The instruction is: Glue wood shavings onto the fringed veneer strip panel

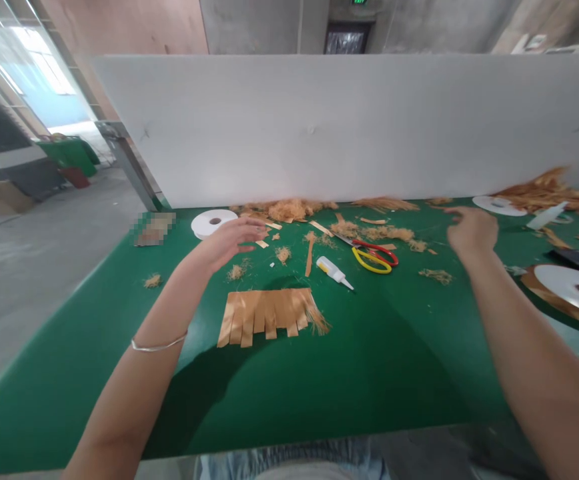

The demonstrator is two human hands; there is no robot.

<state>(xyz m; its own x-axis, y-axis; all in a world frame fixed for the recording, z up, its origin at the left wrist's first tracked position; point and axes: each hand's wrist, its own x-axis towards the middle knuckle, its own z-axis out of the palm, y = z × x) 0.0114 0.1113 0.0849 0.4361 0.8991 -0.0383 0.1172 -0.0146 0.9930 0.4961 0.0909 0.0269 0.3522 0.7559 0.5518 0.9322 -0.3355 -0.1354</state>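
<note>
Head view: L hand (234, 241) hangs loosely open, fingers apart, beside the white spool (200, 225) at the table's (69, 380) far edge. R hand (473, 232) is curled nr the far edge, toward the R; from here I can't tell if it's gripping anything. Fringed ribbon piece (264, 308) lies flat abt midway btwn near & far edges; glue bottle (333, 270), scissors (372, 260) beyond.

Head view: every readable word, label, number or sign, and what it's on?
"EXIT": green sign at the top edge of the picture, on the far wall side.
Small white bottle with yellow marking: print too small to read.
White bottle at the right: too blurred to read.
White reel at the left: no text visible.
Pixelated item at the table's left: obscured, unreadable.
</note>
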